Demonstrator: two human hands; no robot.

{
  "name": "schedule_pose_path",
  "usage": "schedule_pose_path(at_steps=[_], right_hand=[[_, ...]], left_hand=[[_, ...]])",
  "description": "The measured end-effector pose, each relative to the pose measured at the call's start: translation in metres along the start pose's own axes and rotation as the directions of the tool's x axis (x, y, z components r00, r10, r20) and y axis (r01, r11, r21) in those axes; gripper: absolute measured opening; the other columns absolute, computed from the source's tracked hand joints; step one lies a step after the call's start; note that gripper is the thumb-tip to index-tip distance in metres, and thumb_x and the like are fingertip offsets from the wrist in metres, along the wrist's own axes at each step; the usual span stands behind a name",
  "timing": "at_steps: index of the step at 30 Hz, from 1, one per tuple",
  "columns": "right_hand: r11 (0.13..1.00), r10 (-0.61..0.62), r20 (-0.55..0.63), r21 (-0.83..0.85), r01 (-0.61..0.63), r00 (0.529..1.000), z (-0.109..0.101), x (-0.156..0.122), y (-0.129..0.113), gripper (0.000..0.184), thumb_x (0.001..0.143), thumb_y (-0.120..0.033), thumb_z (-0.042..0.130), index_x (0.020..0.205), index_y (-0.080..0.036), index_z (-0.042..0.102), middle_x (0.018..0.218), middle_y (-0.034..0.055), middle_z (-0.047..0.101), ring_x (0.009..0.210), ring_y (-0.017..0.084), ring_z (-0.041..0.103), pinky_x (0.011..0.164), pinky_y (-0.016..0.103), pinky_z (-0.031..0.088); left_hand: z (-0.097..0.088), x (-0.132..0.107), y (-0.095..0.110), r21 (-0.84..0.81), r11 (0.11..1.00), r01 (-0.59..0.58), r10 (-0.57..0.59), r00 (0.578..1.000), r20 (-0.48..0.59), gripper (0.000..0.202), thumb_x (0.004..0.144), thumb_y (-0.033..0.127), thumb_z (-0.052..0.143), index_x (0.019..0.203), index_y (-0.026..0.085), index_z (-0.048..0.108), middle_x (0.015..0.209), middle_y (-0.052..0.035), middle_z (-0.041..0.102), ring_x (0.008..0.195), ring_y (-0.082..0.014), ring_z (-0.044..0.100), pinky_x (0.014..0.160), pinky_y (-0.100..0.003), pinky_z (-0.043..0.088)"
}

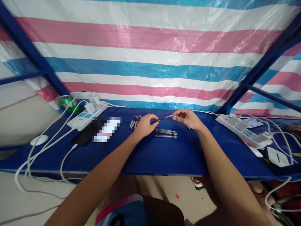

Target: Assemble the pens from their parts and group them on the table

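Observation:
My left hand (145, 125) and my right hand (188, 119) meet over the middle of a dark blue table (150, 157). Between them runs a slim black ballpoint pen (163, 118). My left fingers pinch its dark barrel, and my right fingertips grip its silver end. A bunch of several black-and-silver pens (134, 121) lies upright-pointing just left of my left hand. Several more pens (166, 133) lie side by side below the held pen, close to both hands.
White power strips (86, 117) (242, 130) with plugged-in chargers sit at both sides, trailing white cables over the table edge. A green can (68, 103) stands at the back left. A black phone (82, 138) and a pixelated object (107, 129) lie left. A striped tarpaulin (150, 62) hangs behind.

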State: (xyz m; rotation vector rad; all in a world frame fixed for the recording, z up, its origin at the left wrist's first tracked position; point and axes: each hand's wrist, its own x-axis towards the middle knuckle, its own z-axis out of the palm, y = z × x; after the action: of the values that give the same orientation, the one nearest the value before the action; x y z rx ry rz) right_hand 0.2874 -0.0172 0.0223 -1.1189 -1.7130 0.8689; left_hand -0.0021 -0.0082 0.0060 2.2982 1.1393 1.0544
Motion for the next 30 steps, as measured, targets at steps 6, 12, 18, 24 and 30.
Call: schedule_pose_path(at_steps=[6, 12, 18, 24, 30], right_hand=[[0.999, 0.01, -0.148, -0.041, -0.016, 0.989, -0.008, 0.005, 0.01, 0.054, 0.085, -0.063, 0.077, 0.118, -0.021, 0.069, 0.093, 0.007, 0.075, 0.076, 0.021, 0.066, 0.071, 0.036, 0.056], [0.832, 0.087, -0.444, -0.461, -0.31, 0.892, -0.035, 0.003, 0.035, 0.051, 0.095, -0.047, 0.064, 0.134, -0.015, 0.065, 0.094, 0.0119, 0.078, 0.09, 0.029, 0.073, 0.086, 0.04, 0.055], [0.518, 0.218, -0.601, -0.597, -0.613, 0.769, -0.056, -0.01, 0.051, 0.041, 0.093, -0.038, 0.061, 0.124, -0.014, 0.074, 0.108, 0.0218, 0.078, 0.11, 0.036, 0.072, 0.093, 0.043, 0.053], [0.412, 0.325, -0.619, -0.588, -0.696, 0.715, -0.064, -0.016, 0.056, 0.033, 0.088, -0.04, 0.066, 0.106, -0.018, 0.082, 0.106, 0.0217, 0.077, 0.103, 0.037, 0.073, 0.088, 0.045, 0.055], [0.431, 0.33, -0.582, -0.608, -0.667, 0.743, -0.065, -0.014, 0.058, 0.032, 0.089, -0.041, 0.064, 0.103, -0.019, 0.083, 0.102, 0.0203, 0.078, 0.099, 0.035, 0.073, 0.086, 0.045, 0.055]], left_hand=[[-0.001, -0.001, -0.004, -0.031, 0.996, 0.088, -0.088, 0.996, -0.002, 0.031, 0.092, 0.021, 0.069, 0.123, 0.023, 0.068, 0.104, -0.0028, 0.08, 0.093, -0.0197, 0.075, 0.09, -0.035, 0.059], [-0.008, -0.001, -0.009, 0.147, 0.985, 0.094, -0.09, 0.995, -0.035, 0.061, 0.087, 0.014, 0.067, 0.147, 0.022, 0.058, 0.115, -0.0061, 0.075, 0.089, -0.0198, 0.073, 0.095, -0.036, 0.057], [-0.014, -0.005, -0.017, 0.379, 0.913, 0.152, -0.165, 0.986, 0.002, 0.048, 0.088, 0.018, 0.065, 0.136, 0.021, 0.069, 0.137, -0.0139, 0.064, 0.113, -0.032, 0.069, 0.102, -0.044, 0.056], [-0.015, -0.007, -0.016, 0.46, 0.877, 0.137, -0.185, 0.981, 0.06, 0.039, 0.087, 0.02, 0.066, 0.125, 0.021, 0.074, 0.146, -0.0148, 0.056, 0.114, -0.0334, 0.069, 0.106, -0.048, 0.054], [-0.02, -0.007, -0.014, 0.527, 0.833, 0.167, -0.217, 0.976, 0.035, 0.041, 0.088, 0.019, 0.065, 0.129, 0.021, 0.072, 0.14, -0.0142, 0.055, 0.108, -0.0312, 0.07, 0.104, -0.047, 0.053]])
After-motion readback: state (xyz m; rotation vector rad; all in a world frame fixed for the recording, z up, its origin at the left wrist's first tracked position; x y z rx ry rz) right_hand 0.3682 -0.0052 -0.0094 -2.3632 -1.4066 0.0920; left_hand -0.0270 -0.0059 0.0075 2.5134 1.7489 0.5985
